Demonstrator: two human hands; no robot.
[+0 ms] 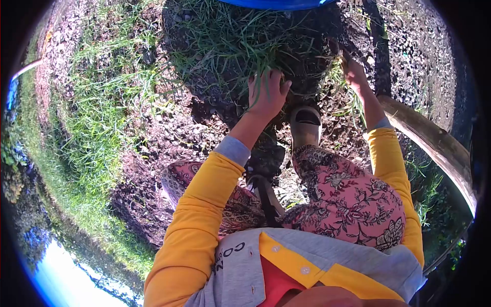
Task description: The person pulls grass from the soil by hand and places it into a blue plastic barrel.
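My left hand [267,93] is down in a patch of long green grass [240,43], its fingers curled around some blades at the near edge. To the right, my right hand [356,79] is closed low over the ground. A narrow dark brown shape [336,47] juts out just beyond its fingers, too shaded to name. Pale green blades [335,71] lie beside that hand, and more hang below it. What sits inside the right fist is hidden.
My shoe [307,123] stands on the soil between my hands. A wooden log [429,138] lies at the right, close to my right forearm. Something blue [279,4] shows at the top edge. More grass [97,138] grows on the left, beside dark crumbly soil [148,174].
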